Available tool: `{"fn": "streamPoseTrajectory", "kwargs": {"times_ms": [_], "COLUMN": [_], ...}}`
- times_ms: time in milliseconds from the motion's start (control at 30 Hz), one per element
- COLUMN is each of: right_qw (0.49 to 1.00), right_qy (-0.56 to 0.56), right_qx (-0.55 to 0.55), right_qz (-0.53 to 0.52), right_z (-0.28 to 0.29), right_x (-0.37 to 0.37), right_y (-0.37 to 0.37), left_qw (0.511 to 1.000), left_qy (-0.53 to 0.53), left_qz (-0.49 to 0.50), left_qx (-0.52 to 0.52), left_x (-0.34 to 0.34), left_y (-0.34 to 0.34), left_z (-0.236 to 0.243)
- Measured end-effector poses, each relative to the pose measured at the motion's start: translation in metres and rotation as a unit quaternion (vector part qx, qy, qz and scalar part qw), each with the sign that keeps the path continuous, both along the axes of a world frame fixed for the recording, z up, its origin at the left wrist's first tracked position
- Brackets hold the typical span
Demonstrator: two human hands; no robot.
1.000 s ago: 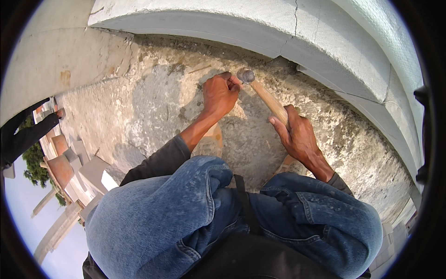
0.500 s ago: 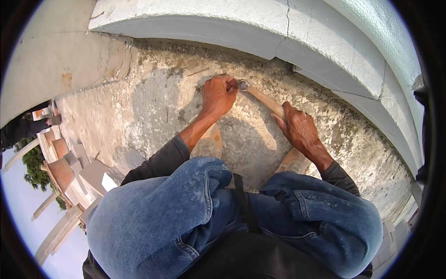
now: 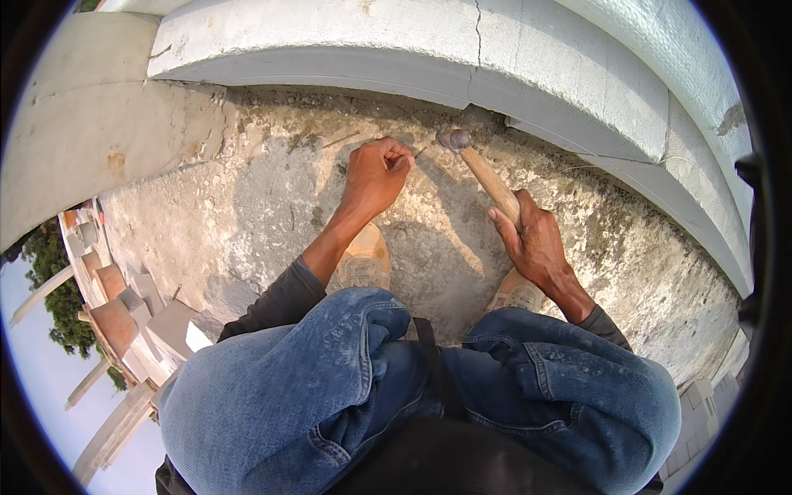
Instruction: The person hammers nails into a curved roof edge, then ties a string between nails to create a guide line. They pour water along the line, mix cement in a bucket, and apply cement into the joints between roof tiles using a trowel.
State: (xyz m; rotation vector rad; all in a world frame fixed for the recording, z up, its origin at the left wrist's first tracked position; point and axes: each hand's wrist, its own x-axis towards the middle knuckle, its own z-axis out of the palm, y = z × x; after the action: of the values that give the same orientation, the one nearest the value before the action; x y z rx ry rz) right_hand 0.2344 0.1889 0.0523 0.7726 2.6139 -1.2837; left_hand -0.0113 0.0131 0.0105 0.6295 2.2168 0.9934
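Observation:
My right hand (image 3: 538, 241) is wrapped round the wooden handle of a hammer (image 3: 493, 183). Its dull metal head is raised a little to the right of my left hand and apart from it. My left hand (image 3: 375, 172) is closed in a pinch, and a thin dark nail (image 3: 421, 152) sticks out past its fingertips towards the hammer head. Most of the nail is hidden by the fingers, and where its point rests cannot be made out. Below both hands lies rough, dusty concrete ground (image 3: 421, 247).
A curved pale block wall (image 3: 371, 58) with a crack runs along the far side, a white woven sheet (image 3: 652, 58) at its upper right. A smooth concrete face (image 3: 91, 124) stands left. A thin stick (image 3: 341, 139) lies beyond my left hand. Blocks and boards (image 3: 132, 313) are stacked far left.
The hammer head has moved away from my left hand, to the right and slightly up. My left hand keeps its pinch. The view has shifted slightly, and a person at the left edge is mostly out of sight.

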Motion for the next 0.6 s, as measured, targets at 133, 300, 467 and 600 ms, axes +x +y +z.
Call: {"fn": "streamPoseTrajectory", "kwargs": {"times_ms": [133, 300, 467, 600], "right_qw": [0.993, 0.988, 0.986, 0.984], "right_qy": [-0.017, -0.095, -0.077, -0.072], "right_qx": [-0.103, -0.119, -0.065, -0.048], "right_qz": [-0.059, 0.03, 0.131, 0.154], "right_z": [0.01, 0.018, 0.01, 0.008], "right_x": [0.031, 0.055, 0.058, 0.063], "right_y": [-0.011, -0.031, -0.037, -0.036], "left_qw": [0.993, 0.968, 0.972, 0.979], "left_qy": [0.101, 0.215, 0.197, 0.119], "left_qz": [-0.059, -0.129, -0.127, -0.153], "left_qx": [0.033, -0.008, -0.023, -0.064], "left_x": [0.008, 0.016, 0.011, 0.004], "left_y": [0.006, 0.009, 0.011, 0.007], "left_z": [0.002, -0.005, -0.002, 0.038]}}
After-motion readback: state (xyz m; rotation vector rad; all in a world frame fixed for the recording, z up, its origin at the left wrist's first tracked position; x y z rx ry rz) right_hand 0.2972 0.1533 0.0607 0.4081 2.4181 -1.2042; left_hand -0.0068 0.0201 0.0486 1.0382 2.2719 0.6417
